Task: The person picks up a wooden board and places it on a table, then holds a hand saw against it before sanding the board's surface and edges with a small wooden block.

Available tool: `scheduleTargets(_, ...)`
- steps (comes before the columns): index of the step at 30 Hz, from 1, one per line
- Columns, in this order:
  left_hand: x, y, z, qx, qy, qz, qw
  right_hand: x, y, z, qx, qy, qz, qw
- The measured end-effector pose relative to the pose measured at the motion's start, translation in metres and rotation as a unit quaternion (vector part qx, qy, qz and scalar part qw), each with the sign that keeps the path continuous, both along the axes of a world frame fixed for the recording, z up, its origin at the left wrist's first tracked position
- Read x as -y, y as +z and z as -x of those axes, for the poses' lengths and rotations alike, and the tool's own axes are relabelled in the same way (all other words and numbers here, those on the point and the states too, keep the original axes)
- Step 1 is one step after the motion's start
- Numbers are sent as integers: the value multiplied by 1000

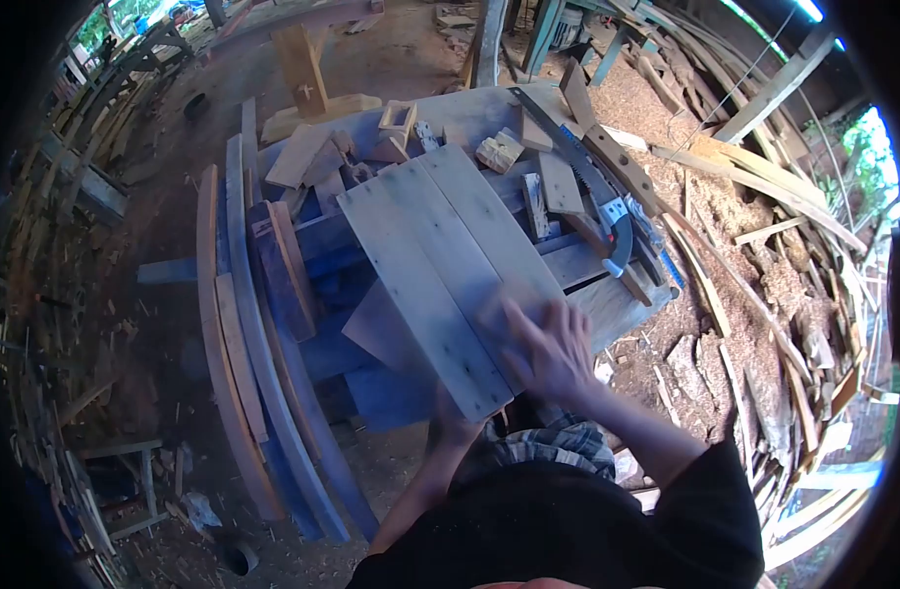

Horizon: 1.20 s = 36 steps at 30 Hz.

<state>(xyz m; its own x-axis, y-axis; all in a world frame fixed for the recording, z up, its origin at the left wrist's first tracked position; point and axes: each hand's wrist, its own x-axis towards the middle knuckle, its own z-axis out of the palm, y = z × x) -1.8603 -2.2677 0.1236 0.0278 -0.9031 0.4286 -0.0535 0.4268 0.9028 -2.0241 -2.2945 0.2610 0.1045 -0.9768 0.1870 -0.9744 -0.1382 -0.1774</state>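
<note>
A flat wooden panel (440,250), made of boards joined lengthwise, lies tilted across the cluttered bench in front of me. Dark nail marks dot its edges. On its near right part rests my right hand (548,348), fingers bent over a small brownish block (497,306) that is smeared by motion; its exact kind cannot be made out. My left hand (456,420) grips the panel's near left corner from below, its fingers mostly hidden under the wood.
A handsaw (619,236) with a blue-and-white handle lies at the bench's right side. Wood offcuts (499,150) are scattered beyond the panel. Long planks (258,324) run along the left. Shavings (700,196) and scrap timber cover the ground at right.
</note>
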Motion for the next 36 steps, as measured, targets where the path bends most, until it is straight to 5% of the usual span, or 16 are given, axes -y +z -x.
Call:
scheduleTargets(2,3,-12,2,53,12,79,995,-13,-1,5,-12,3,-7,1000)
scheduleTargets(5,-15,-57,0,41,-51,-108,992,32,2,-3,-4,18,-38,999)
scheduleTargets(8,-12,-53,-3,165,2,11,986,148,9,-31,31,24,15,999)
scheduleTargets(13,-5,-35,2,50,33,78,995,278,2,-62,36,-26,64,997)
scheduleTargets(16,-9,-48,3,8,5,36,999,244,-13,-53,6,-27,110,994)
scheduleTargets(21,-14,-31,6,-120,-60,-105,985,44,6,-9,23,-21,6,999)
scheduleTargets(24,-3,-27,6,-117,-39,-77,989,-25,5,0,-30,-48,-16,998)
scheduleTargets(27,-4,-32,2,19,-2,4,1000,9,5,-3,-7,-26,-5,1000)
scheduleTargets(30,-9,-34,-1,11,-22,9,1000,95,12,-24,13,-25,0,1000)
scheduleTargets(32,-13,-52,1,-38,-53,-90,994,157,9,-38,29,-32,15,999)
scheduleTargets(36,-4,-26,0,59,7,26,998,223,-2,-56,11,-42,91,995)
